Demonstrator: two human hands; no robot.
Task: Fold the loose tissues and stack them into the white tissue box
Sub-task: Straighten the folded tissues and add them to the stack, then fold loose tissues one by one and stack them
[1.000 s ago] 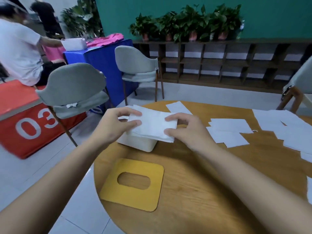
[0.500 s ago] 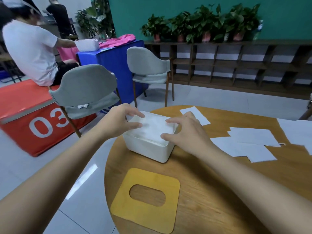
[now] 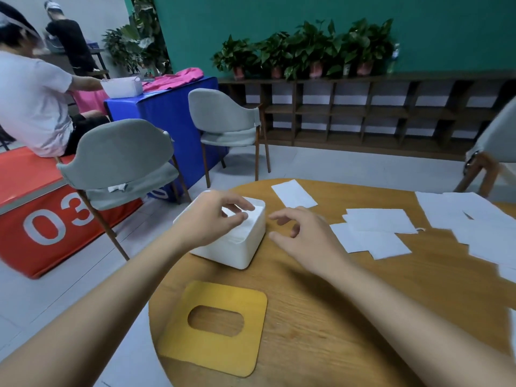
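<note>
Nearest, a yellow lid with an oval slot lies flat on the round wooden surface. Its left corner reaches right to the near-left rim. Bare wood shows to the right of the lid, up to the right forearm, which crosses the surface.

Past the lid, the white tissue box stands at the left rim with floor tile just beyond it. It is uncovered, with a stack of folded tissues inside that comes up about level with its top edge. The left hand hovers over the box with its fingers loosely curved and their tips down on the top tissue. Its grip is open, with nothing closed in it. The right hand hangs just beside the right wall of the box, apart from it, above bare wood. Its fingers are loosely bent and its grip is open and holds nothing.

Right of that hand, overlapping loose tissues lie flat. A wider spread runs to the right rim, and one narrow folded tissue lies near the far edge.

Off the surface, two grey chairs stand on the left, with floor between them and the rim. Farther back are a red block marked 03, a seated person in a white shirt, a blue-covered table and a low wooden shelf topped with potted plants.
</note>
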